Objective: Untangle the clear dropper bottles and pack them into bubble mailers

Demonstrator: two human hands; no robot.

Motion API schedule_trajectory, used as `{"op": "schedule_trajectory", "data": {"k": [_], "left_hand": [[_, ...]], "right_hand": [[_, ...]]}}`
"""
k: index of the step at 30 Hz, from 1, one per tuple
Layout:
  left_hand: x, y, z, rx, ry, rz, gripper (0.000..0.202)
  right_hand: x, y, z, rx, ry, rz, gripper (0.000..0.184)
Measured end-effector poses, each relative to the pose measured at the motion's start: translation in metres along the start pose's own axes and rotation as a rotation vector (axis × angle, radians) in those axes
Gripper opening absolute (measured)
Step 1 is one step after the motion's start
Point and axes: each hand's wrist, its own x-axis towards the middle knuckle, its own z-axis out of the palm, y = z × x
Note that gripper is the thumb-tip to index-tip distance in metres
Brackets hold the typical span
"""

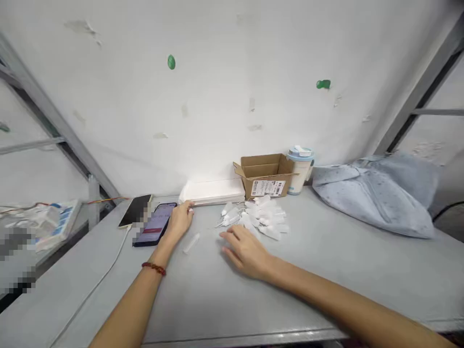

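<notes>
My left hand (180, 221) is at the front left corner of a stack of white sheets or flat boxes (217, 190), just right of a lit phone (155, 224). Its fingers reach forward, and the fingertips look apart with nothing visible between them. My right hand (248, 251) hovers or rests low over the table, thumb and fingers spread and holding nothing. Just beyond it lies a pile of small translucent plastic bottles (270, 222), some with thin tips. One single clear plastic piece (191, 243) lies on the table between my hands.
Behind the pile stands an open cardboard box (268, 176) beside a blue-lidded cup (300, 169). Grey-blue cloth (373, 198) lies at the right. A second phone (136, 211) with a white cable (105, 285) is at the left. A white wall closes off the back.
</notes>
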Motion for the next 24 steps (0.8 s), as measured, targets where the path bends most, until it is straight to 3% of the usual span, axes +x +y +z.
{"op": "schedule_trajectory", "data": {"k": [8,15,19,24], "left_hand": [[0.001,0.014,-0.004,-0.038,0.048,0.025,0.025],[0.001,0.016,-0.009,-0.079,0.070,0.038,0.018],[0.002,0.018,-0.016,-0.133,0.078,0.018,0.017],[-0.001,0.031,-0.024,-0.281,0.046,-0.049,0.017]], "right_hand": [[0.027,-0.032,0.015,0.026,-0.158,0.027,0.044],[0.060,-0.050,0.027,-0.035,-0.248,0.080,0.040],[0.052,-0.048,0.024,-0.044,-0.257,0.059,0.036],[0.019,-0.032,0.013,-0.052,-0.237,-0.019,0.031]]}}
